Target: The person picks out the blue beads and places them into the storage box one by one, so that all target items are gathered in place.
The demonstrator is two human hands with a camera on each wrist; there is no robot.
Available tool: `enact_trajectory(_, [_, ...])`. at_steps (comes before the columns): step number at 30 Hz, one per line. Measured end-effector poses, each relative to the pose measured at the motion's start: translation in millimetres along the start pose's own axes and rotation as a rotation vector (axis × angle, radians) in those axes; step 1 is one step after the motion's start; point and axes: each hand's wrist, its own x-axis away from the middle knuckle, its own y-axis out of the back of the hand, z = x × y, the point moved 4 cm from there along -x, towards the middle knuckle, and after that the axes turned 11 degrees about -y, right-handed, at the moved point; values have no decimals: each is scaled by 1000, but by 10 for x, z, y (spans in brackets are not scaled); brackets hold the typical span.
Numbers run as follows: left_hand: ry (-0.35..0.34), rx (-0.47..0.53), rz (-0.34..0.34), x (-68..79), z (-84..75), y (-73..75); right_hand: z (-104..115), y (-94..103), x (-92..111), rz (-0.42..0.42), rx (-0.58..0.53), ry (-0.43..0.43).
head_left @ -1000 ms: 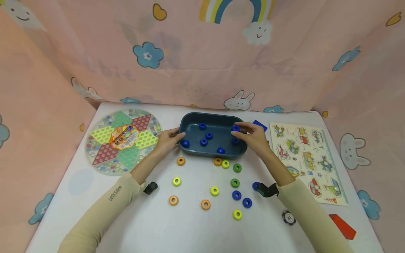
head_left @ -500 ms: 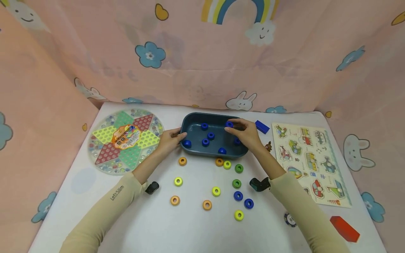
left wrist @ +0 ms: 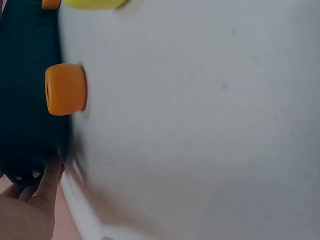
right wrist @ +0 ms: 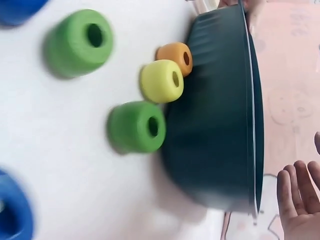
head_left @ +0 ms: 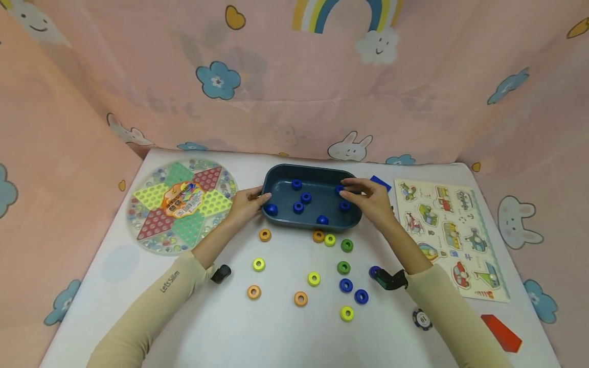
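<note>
A dark teal tray point(head_left: 322, 186) stands at the back middle of the table. My left hand point(head_left: 246, 205) grips its left end, thumb over the rim. In the tray lie several blue beads point(head_left: 306, 198) with holes, and two blue pieces point(head_left: 322, 220) look rounded with no hole showing. My right hand point(head_left: 374, 202) is over the tray's right end. Just beyond its fingertips is a blue bead point(head_left: 339, 189), partly hidden by them. In the right wrist view the right-hand fingers point(right wrist: 298, 190) look straight, with nothing seen between them.
Orange, yellow, green point(head_left: 343, 267) and blue beads point(head_left: 361, 296) lie in front of the tray. Left is a round Chinese checkers board point(head_left: 181, 204); right, a vehicle puzzle board point(head_left: 442, 204). A blue block point(head_left: 381, 183), poker chip point(head_left: 422, 319) and red block point(head_left: 501, 333) lie at the right.
My right hand moved left over the tray with a blue bead between finger and thumb, then back right, its fingertips now beside that bead. The left hand stays on the tray.
</note>
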Motion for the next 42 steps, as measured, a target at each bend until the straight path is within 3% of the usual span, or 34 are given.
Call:
enact_trajectory(9, [-3, 0, -10, -17, -18, 20, -492, 407, 353, -40, -73, -38])
enact_trajectory(10, [-1, 0, -10, -17, -22, 23, -645, 448, 367, -13, -120, -25])
enact_trajectory(12, [4, 3, -12, -16, -28, 29, -731, 494, 488, -1, -104, -40])
enact_trajectory(16, [10, 12, -9, -8, -37, 32, -895, 532, 738, 26, -63, -92])
enact_trajectory(18, [7, 12, -7, -9, -39, 32, -869, 522, 909, 22, -9, -141])
enact_trajectory(25, [-9, 10, 4, -26, -19, 41, -1241, 395, 1266, 127, 91, -158])
enact_trajectory(33, [23, 4, -3, -15, -3, 33, -1324, 336, 1354, 96, 191, -201])
enact_trajectory(42, [24, 14, 4, -3, 1, 7, -1283, 353, 1321, 91, 252, -160])
